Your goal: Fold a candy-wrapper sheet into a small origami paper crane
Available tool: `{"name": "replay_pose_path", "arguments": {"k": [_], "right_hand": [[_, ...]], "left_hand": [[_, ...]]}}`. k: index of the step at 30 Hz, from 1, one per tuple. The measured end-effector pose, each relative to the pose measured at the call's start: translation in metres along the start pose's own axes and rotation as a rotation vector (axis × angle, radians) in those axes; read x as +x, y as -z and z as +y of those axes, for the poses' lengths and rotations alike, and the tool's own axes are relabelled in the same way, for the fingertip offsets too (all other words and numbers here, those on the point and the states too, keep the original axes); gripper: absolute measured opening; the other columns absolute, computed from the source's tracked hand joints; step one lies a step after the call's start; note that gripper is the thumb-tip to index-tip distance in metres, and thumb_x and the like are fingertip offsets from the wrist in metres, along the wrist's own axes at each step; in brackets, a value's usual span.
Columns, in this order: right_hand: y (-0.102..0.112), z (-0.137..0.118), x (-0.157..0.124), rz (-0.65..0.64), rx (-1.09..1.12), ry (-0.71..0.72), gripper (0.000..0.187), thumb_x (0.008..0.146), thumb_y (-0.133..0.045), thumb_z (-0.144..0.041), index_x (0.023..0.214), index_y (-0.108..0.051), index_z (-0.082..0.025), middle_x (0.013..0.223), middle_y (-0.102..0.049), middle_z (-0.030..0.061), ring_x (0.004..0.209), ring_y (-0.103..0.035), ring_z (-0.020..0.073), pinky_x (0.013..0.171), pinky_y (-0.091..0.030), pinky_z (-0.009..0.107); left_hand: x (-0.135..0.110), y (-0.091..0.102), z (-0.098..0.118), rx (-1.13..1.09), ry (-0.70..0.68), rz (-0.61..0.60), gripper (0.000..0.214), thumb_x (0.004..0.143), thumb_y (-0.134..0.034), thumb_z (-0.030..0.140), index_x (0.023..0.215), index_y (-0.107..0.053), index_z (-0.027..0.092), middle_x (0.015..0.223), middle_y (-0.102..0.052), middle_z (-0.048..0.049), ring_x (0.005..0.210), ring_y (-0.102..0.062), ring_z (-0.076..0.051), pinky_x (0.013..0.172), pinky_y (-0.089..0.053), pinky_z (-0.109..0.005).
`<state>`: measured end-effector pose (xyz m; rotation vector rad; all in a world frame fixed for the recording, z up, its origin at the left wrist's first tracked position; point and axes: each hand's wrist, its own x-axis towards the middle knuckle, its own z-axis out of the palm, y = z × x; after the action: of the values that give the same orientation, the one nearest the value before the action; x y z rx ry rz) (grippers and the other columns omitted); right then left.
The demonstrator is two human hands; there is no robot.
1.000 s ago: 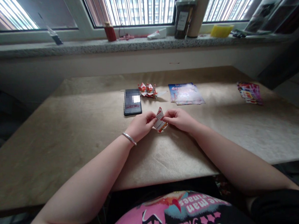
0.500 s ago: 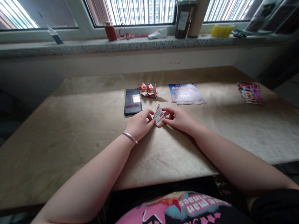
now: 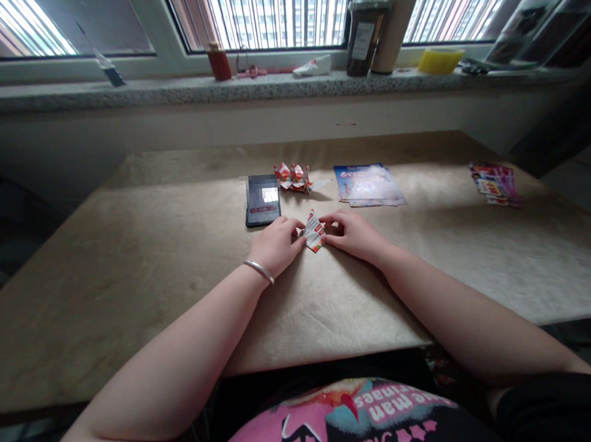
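Observation:
Between my two hands is a small folded paper (image 3: pixel 314 232), white with red print and pointed at its far end. My left hand (image 3: pixel 278 244) pinches its left edge between thumb and fingers; a silver bangle circles that wrist. From the other side my right hand (image 3: pixel 352 234) grips the right edge in the same way. Both hands rest low over the table (image 3: pixel 179 281). Just beyond my left hand lies a dark phone (image 3: pixel 263 213), its screen partly blurred. Red-and-white folded paper pieces (image 3: pixel 293 178) stand beside the phone.
Blue-pink printed sheets (image 3: pixel 368 184) lie stacked beyond my right hand. Colourful cards (image 3: pixel 496 183) are fanned at the far right. On the windowsill (image 3: pixel 157 93) stand a red bottle (image 3: pixel 219 63), a dark lidded container (image 3: pixel 363 40) and a yellow tape roll (image 3: pixel 440 61).
The folded paper's far tip has dipped slightly and shifted a little left. Both hands keep hold of it in nearly the same place.

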<state>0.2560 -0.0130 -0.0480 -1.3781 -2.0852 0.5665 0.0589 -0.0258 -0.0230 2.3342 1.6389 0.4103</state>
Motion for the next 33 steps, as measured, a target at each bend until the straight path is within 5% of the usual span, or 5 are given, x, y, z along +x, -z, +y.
{"name": "replay_pose_path", "arguments": {"k": [14, 21, 33], "right_hand": [[-0.002, 0.001, 0.004, 0.026, 0.032, 0.017, 0.025, 0.074, -0.063, -0.023, 0.099, -0.065, -0.019, 0.077, -0.064, 0.0003, 0.058, -0.048, 0.0099, 0.059, -0.040, 0.025], [-0.002, 0.002, 0.006, 0.004, 0.075, 0.020, 0.006, 0.072, -0.062, -0.021, 0.078, -0.062, -0.018, 0.069, -0.061, -0.0013, 0.056, -0.045, 0.0095, 0.056, -0.036, 0.023], [0.001, 0.003, 0.003, -0.050, 0.070, 0.097, 0.014, 0.072, -0.057, -0.012, 0.084, -0.063, -0.018, 0.070, -0.059, -0.0016, 0.057, -0.046, 0.0093, 0.056, -0.037, 0.022]], "left_hand": [[0.005, -0.008, -0.004, -0.110, -0.030, 0.061, 0.018, 0.081, -0.056, 0.023, 0.098, -0.060, 0.021, 0.102, -0.063, -0.0014, 0.075, -0.058, -0.013, 0.064, -0.042, -0.024], [0.007, -0.008, -0.006, -0.149, -0.080, 0.047, 0.016, 0.078, -0.054, 0.016, 0.091, -0.061, 0.021, 0.091, -0.064, 0.0001, 0.071, -0.056, -0.012, 0.065, -0.042, -0.024], [0.009, -0.005, -0.011, -0.109, -0.190, -0.044, 0.024, 0.079, -0.051, 0.016, 0.095, -0.067, 0.022, 0.091, -0.063, -0.0012, 0.075, -0.057, -0.014, 0.068, -0.043, -0.024]]}}
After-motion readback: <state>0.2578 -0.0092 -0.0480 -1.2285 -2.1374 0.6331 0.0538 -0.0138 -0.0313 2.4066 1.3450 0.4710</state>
